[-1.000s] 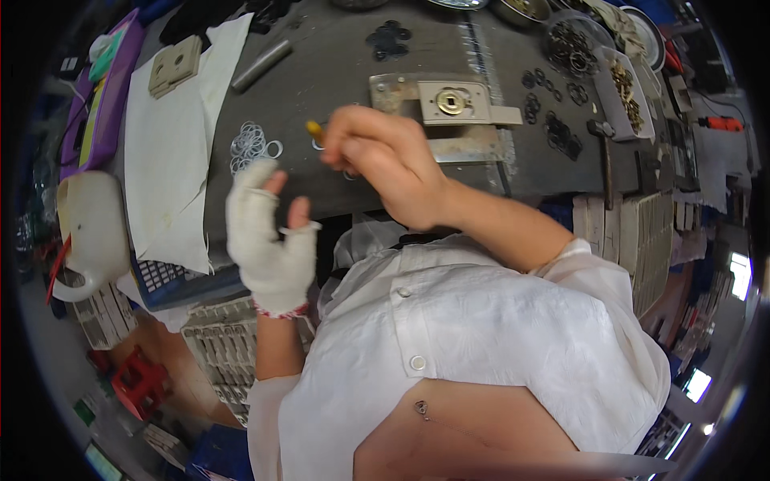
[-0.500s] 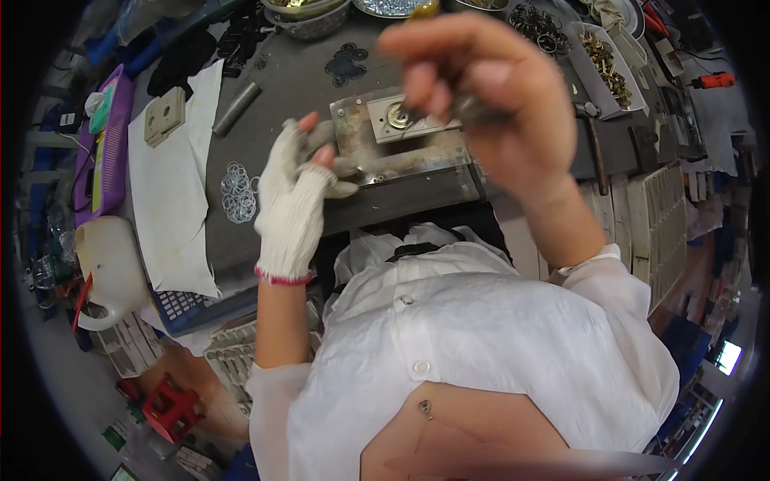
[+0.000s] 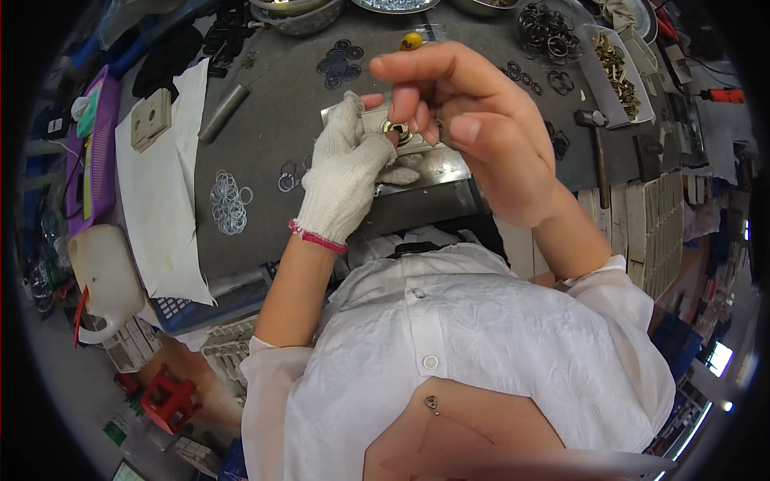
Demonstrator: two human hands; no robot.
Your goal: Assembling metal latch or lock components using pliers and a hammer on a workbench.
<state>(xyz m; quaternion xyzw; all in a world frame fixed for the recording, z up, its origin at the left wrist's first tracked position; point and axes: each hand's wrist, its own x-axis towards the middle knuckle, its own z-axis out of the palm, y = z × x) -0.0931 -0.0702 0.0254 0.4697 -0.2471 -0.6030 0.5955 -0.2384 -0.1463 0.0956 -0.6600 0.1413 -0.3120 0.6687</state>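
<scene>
Metal plate (image 3: 445, 167) — one, flat, shiny in patches. Lying on the table (image 3: 269, 100), under the gloved left hand (image 3: 341, 172) and below the bare right hand (image 3: 509, 136). By judgement stiff, fairly heavy, not fragile; likely slippery on the shiny stretch. Best held by the near edge and the end toward the right hand, or pressed flat with the glove for extra grip.

Pale block (image 3: 373, 119) — one, on top of the plate, partly hidden between both hands. Probably rigid and smooth; best steadied by the long sides, clear of the opening.

Brass ring (image 3: 388, 126) — one, in the block, beside the left thumb. Probably hard and slick; too low-set for an easy pinch.

Left hand: laid over plate and block, thumb next to the ring; firm grip or mere pressing, cannot tell.

Right hand: raised over the block, fingers half curled, thumb apart from the fingertips. Yellow-ended object (image 3: 411, 41) just beyond the forefinger; held or not, cannot tell.

Nearby: silver rings (image 3: 228, 208), left of the left hand, light and easily scattered; black rings (image 3: 339, 66), beyond the left hand; hammer (image 3: 600, 156), right of the right hand, best lifted by the handle.
</scene>
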